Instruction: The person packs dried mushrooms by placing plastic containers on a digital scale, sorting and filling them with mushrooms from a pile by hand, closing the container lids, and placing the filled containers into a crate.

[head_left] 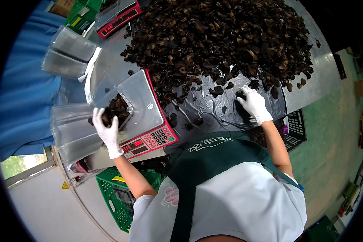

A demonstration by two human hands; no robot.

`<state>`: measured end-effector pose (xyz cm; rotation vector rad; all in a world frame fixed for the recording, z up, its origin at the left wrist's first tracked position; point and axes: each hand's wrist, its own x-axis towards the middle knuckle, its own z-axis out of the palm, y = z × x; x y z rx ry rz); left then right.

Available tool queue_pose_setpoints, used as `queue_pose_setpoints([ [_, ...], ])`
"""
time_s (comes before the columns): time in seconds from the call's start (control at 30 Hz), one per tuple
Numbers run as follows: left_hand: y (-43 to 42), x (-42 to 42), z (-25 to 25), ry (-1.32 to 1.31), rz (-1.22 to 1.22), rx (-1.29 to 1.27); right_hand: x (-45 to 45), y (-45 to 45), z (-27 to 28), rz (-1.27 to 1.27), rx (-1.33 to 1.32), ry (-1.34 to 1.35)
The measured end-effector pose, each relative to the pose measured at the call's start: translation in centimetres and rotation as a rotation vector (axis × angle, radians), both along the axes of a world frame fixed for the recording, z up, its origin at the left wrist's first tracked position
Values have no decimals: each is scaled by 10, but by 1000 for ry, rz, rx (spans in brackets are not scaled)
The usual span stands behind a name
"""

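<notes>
My left hand [105,128], in a white glove, curls its fingers around some dark wood ear mushrooms [108,116] at a clear plastic tray [129,105]. More dark pieces lie in this tray, which rests on the pan of a red and silver digital scale [143,97]. My right hand [255,105], also gloved, is over the black plastic sheet [230,115] at the near edge of the large mushroom pile [222,36]. Its fingers look apart, and a dark piece shows by the thumb; whether they touch it, I cannot tell.
Clear plastic trays [74,133] are stacked left of the scale, with further trays [70,52] behind. A second red scale [119,18] stands at the back left. Below the table are a green crate [109,197] and a black crate [296,129]. A blue curtain [24,80] hangs at left.
</notes>
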<state>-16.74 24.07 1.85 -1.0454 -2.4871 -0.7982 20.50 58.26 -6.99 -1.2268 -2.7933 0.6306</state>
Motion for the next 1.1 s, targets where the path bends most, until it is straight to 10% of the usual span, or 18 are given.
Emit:
queue_pose_setpoints([
  [0.37, -6, -2, -1, -234, -110, 59, -59, -17, -1, 208, 57, 228],
  [0.8, -25, 16, 80, 148, 36, 231, -69, -28, 18, 274, -106, 293],
  [1.1, 85, 161, 3, -146, -734, -1, -107, -81, 70, 274, -1299, 651],
])
